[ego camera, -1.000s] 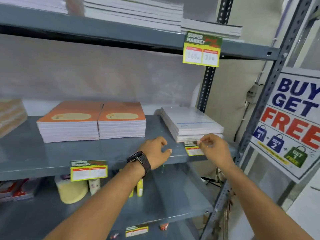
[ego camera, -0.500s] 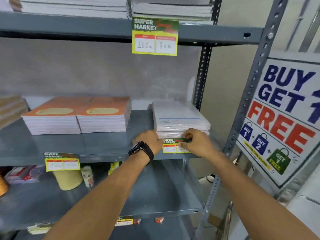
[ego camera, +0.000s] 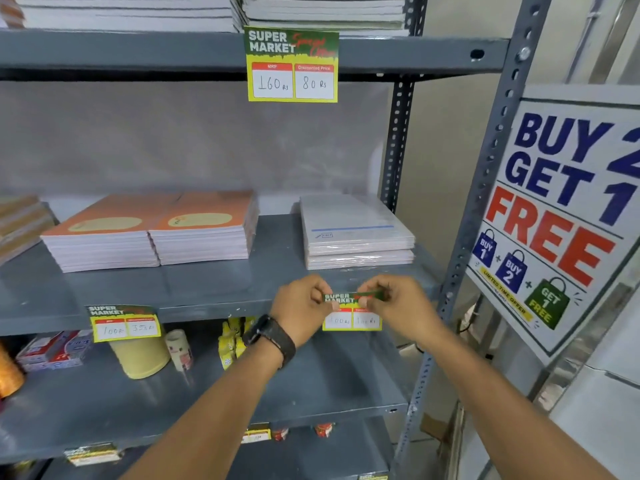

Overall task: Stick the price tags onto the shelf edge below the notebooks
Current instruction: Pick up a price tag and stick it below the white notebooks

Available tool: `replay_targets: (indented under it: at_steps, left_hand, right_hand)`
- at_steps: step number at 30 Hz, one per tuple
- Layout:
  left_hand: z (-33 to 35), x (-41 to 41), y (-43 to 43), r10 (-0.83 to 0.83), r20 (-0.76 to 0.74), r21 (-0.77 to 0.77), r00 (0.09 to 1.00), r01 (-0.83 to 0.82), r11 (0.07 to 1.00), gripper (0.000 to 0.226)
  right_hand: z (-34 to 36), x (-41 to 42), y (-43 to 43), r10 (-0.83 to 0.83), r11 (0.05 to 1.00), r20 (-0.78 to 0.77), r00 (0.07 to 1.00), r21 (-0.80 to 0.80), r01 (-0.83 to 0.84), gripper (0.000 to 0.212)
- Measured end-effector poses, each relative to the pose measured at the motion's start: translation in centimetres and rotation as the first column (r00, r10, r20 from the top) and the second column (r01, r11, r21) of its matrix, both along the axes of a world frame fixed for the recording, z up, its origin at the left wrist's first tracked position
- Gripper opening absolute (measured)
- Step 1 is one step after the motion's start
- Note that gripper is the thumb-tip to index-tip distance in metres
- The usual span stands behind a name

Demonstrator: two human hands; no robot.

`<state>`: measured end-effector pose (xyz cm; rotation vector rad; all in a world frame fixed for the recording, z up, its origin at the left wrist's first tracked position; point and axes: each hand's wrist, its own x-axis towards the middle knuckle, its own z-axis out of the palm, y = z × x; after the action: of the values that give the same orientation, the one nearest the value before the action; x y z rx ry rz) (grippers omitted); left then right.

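A green and yellow price tag (ego camera: 351, 315) lies against the front edge of the grey middle shelf (ego camera: 214, 308), below the white wrapped notebook stack (ego camera: 356, 233). My left hand (ego camera: 299, 308) pinches the tag's top left corner. My right hand (ego camera: 398, 304) pinches its top right corner. Two orange notebook stacks (ego camera: 152, 233) sit further left on the same shelf, and under them another price tag (ego camera: 123, 322) is stuck on the edge. A third price tag (ego camera: 292, 65) hangs from the upper shelf (ego camera: 121, 50).
A "Buy 2 Get 1 Free" poster (ego camera: 568, 216) hangs right of the rack's perforated upright (ego camera: 485, 188). The lower shelf holds tape rolls (ego camera: 142, 355), small yellow bottles (ego camera: 232, 341) and red packets (ego camera: 52, 348). More notebooks are stacked on the top shelf.
My view has shifted right and closer. My right hand brought the tag down from the shelf top onto the front edge, and my left hand has joined it on the tag's top.
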<state>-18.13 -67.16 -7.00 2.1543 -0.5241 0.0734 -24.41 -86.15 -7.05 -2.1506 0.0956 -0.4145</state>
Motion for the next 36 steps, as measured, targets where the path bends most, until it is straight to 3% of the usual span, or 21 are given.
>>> replay_targets:
  at_steps: [4,12,20,30,36]
  left_hand:
    - [-2.1,-0.8,-0.7,0.017,0.08,0.098,0.997,-0.025,0.995,0.011]
    - [-2.0,-0.3,-1.9,0.078,0.186,0.127,0.979,-0.102,0.987,0.008]
    - [-2.3,0.1,-2.1,0.076,0.267,0.175,0.961,-0.126,0.977,0.011]
    - [-0.8,0.1,-1.3,0.095,0.324,0.281,0.941,-0.192,0.94,0.031]
    - [-0.8,0.3,-1.2,0.068,0.318,0.327,0.946,-0.177,0.928,0.028]
  right_hand:
    - [-2.1,-0.5,0.5,-0.059,0.991,0.022,0.998,-0.116,0.061,0.015]
    - [-2.0,0.7,0.6,-0.137,0.94,0.055,0.989,-0.307,0.148,0.011]
    - [-2.2,1.0,0.8,-0.196,0.944,0.116,0.974,-0.248,0.22,0.016]
    - [-1.1,1.4,0.8,-0.175,0.857,0.116,0.978,-0.471,0.21,0.015]
    - [-1.6,2.3,0.5,-0.198,0.797,0.189,0.962,-0.54,0.27,0.032]
